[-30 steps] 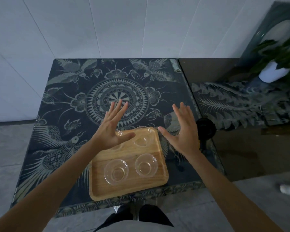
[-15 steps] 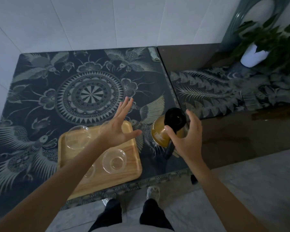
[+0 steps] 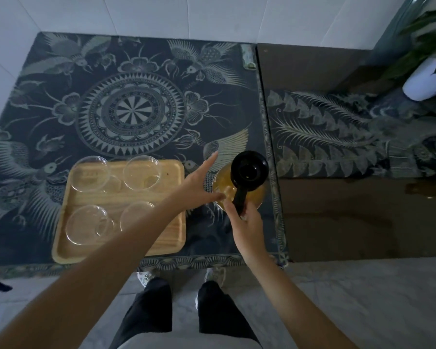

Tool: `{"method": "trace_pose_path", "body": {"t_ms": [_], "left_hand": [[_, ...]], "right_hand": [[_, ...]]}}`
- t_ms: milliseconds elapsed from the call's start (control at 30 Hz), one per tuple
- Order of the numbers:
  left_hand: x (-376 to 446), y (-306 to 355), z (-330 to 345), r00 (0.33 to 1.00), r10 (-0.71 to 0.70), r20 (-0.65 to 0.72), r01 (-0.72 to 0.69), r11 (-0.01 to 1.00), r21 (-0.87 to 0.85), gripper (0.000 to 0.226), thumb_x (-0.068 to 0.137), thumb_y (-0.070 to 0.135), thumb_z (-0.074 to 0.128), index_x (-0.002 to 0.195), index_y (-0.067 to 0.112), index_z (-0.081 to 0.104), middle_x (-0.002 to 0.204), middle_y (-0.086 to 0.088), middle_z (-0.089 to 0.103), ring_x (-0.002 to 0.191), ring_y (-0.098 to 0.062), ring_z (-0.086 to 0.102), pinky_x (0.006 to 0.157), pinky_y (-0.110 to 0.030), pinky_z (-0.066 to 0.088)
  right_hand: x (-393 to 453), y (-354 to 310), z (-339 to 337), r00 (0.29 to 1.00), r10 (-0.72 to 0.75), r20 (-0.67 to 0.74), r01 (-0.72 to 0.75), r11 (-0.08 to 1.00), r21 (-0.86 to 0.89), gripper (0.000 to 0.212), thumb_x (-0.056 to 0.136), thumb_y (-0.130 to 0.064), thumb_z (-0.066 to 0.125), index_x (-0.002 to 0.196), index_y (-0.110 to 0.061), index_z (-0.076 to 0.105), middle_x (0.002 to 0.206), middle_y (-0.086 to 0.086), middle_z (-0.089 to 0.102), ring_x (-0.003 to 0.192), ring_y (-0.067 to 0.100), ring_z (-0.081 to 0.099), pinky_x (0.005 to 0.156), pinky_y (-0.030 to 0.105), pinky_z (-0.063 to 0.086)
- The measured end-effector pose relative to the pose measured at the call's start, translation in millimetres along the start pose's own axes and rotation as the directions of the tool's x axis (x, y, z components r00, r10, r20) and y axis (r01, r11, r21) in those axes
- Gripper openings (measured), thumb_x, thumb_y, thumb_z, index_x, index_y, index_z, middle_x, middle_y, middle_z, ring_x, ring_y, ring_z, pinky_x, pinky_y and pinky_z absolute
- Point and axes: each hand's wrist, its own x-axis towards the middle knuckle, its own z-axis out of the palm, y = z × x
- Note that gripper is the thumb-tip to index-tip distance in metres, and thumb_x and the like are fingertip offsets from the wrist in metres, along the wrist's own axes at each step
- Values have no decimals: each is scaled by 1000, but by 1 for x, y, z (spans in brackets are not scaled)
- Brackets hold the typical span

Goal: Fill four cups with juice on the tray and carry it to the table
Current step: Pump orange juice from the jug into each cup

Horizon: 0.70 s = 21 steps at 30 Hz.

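Note:
A wooden tray (image 3: 166,238) lies near the front edge of the dark patterned table (image 3: 126,79). Several clear glass cups stand on it, all without juice: one back left (image 3: 90,173), one back right (image 3: 142,172), one front left (image 3: 86,224); the front right one (image 3: 134,215) is partly behind my left forearm. Right of the tray stands a glass jug of amber juice (image 3: 237,190) with a black lid and black handle. My right hand (image 3: 247,230) grips the handle from the near side. My left hand (image 3: 199,183) is spread, its fingers straight and its thumb by the jug's left side.
A lower dark side table (image 3: 350,202) with a patterned runner adjoins on the right. A white pot with a green plant (image 3: 423,81) stands at its far right. White walls close the back. My legs and shoes show below the table's front edge.
My right hand has closed round the jug's handle; half a second ago it was open beside the lid. My left hand has moved right, from over the tray to the jug's side.

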Motion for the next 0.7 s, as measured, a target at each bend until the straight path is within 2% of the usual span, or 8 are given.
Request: {"method": "trace_pose_path", "body": {"t_ms": [67, 133, 233, 333, 433, 500, 633, 700], "left_hand": [[7, -2, 6, 999, -22, 26, 22, 1000, -3, 116, 83, 23, 88, 168, 30, 9, 175, 2, 18, 159, -11, 16, 126, -34, 19], [11, -5, 11, 999, -27, 27, 27, 1000, -4, 113, 82, 21, 88, 167, 32, 13, 173, 4, 25, 153, -5, 21, 125, -31, 22], [15, -10, 17, 999, -1, 47, 1, 1000, -3, 110, 81, 18, 89, 166, 25, 19, 169, 4, 32, 153, -7, 27, 128, -35, 26], [17, -16, 21, 999, 3, 50, -1, 999, -34, 112, 80, 21, 91, 167, 24, 21, 171, 0, 33, 158, -15, 28, 130, -41, 27], [18, -20, 24, 1000, 16, 16, -15, 998, -57, 112, 78, 21, 92, 166, 23, 23, 169, -1, 36, 158, -18, 30, 128, -48, 31], [17, -20, 28, 1000, 14, -21, -15, 998, -60, 112, 77, 21, 92, 166, 25, 25, 168, 0, 38, 156, -18, 34, 126, -50, 35], [12, -21, 34, 997, -2, -78, -5, 996, -92, 105, 78, 24, 91, 163, 34, 29, 155, 16, 47, 141, -2, 44, 119, -42, 44], [9, -19, 36, 995, -32, -99, 18, 991, -131, 102, 80, 22, 89, 161, 37, 30, 152, 17, 48, 139, 1, 43, 118, -38, 43]], "right_hand": [[5, 3, -2, 999, 5, 45, -7, 1000, 30, 22, 101, -33, 64, 107, -12, 66, 97, 20, 70, 87, 29, 66, 69, 26, 52], [9, 4, -5, 994, 3, 107, -9, 998, 55, 19, 103, -30, 61, 108, -13, 66, 97, 19, 70, 90, 29, 66, 75, 23, 52], [14, 8, -10, 983, 19, 182, -30, 998, 56, 21, 103, -30, 58, 105, -10, 64, 85, 4, 69, 87, 22, 67, 82, 24, 51], [18, 10, -11, 979, 48, 198, -61, 996, 58, 23, 99, -39, 56, 96, -16, 58, 75, -7, 59, 76, 19, 57, 75, 22, 48], [22, 11, -14, 981, 54, 186, -60, 998, 29, 19, 99, -32, 55, 90, -16, 54, 70, -7, 55, 68, 20, 52, 69, 30, 46], [23, 10, -19, 985, 46, 164, -47, 999, 3, 19, 97, -28, 55, 84, -14, 51, 63, -9, 51, 57, 12, 47, 58, 26, 42], [28, 1, -30, 992, 31, 126, -29, 999, -22, 18, 92, -21, 54, 76, -13, 48, 56, -8, 44, 48, 8, 40, 48, 22, 36], [32, -6, -35, 991, 26, 131, -22, 999, -29, 24, 90, -19, 53, 74, -4, 45, 56, 1, 39, 47, 12, 35, 47, 26, 32]]}}
